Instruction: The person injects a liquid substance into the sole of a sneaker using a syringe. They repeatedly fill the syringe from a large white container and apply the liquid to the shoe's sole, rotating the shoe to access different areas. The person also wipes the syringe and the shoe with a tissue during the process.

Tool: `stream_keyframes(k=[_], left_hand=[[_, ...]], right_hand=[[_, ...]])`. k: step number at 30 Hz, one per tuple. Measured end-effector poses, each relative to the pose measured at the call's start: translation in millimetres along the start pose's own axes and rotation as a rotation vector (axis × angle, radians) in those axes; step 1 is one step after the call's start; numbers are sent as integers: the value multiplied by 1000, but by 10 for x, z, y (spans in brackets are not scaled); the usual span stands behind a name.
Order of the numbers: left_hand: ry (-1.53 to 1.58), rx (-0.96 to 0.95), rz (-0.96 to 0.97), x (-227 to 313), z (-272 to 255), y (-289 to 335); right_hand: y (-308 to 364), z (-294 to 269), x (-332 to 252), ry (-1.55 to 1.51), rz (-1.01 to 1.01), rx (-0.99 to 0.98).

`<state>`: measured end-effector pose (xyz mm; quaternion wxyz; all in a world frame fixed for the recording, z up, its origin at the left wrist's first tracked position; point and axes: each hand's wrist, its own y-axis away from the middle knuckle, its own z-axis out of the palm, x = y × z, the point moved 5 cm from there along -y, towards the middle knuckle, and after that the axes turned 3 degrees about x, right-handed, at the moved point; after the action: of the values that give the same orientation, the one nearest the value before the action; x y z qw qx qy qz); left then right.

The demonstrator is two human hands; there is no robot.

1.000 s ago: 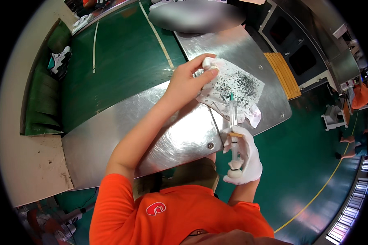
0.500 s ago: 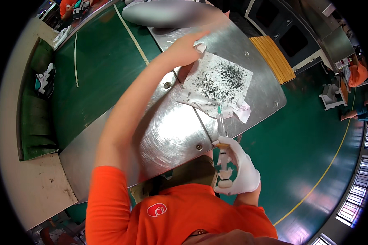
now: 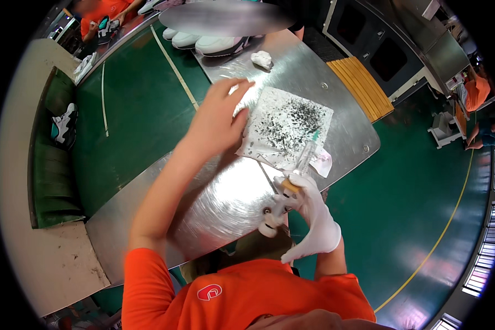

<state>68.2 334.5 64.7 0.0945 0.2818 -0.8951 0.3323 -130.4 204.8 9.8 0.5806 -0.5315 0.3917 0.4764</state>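
Observation:
My right hand [image 3: 311, 212], in a white glove, holds a clear syringe [image 3: 305, 159] with a green tip [image 3: 315, 135]. An orange-yellow band is wrapped near its grip, and the plunger end [image 3: 268, 228] points back toward me. The tip is over a white cloth or paper sheet [image 3: 253, 144] strewn with black specks; I cannot tell whether it touches. To the left of the sheet my bare left hand [image 3: 217, 118] hovers, fingers apart, with nothing visible in it. Beyond it a crumpled white wad [image 3: 262, 59] lies on the metal table [image 3: 225, 203].
White shoes [image 3: 220, 45] stand at the table's far end, partly under a blurred patch. A green conveyor belt [image 3: 132, 110] runs at the left, with a shoe [image 3: 65, 126] on a green rack. Other people in orange work at the far left and far right.
My left hand has drawn back toward me from the white wad, which now lies uncovered. My right hand has shifted, and the syringe now leans with its tip to the right.

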Motion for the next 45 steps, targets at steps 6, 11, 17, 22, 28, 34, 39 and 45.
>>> stream_keyframes(k=[6, 11, 17, 22, 28, 34, 39, 45], left_hand=[[295, -102, -62, 300, -152, 552], [326, -145, -84, 387, -286, 728], [332, -122, -123, 366, -336, 818], [400, -180, -126, 437, -246, 791], [333, -159, -1, 544, -76, 750], [120, -153, 45, 487, 98, 883], [58, -113, 115, 516, 163, 910], [139, -105, 22, 533, 33, 906]], right_hand=[[-29, 148, 241, -376, 310, 496], [-43, 144, 160, -284, 246, 638], [-38, 131, 102, -317, 165, 667], [-27, 132, 68, -356, 186, 654], [-3, -14, 30, -145, 420, 587], [136, -227, -169, 331, 759, 497], [323, -257, -305, 353, 883, 453], [485, -334, -438, 19, 584, 567]])
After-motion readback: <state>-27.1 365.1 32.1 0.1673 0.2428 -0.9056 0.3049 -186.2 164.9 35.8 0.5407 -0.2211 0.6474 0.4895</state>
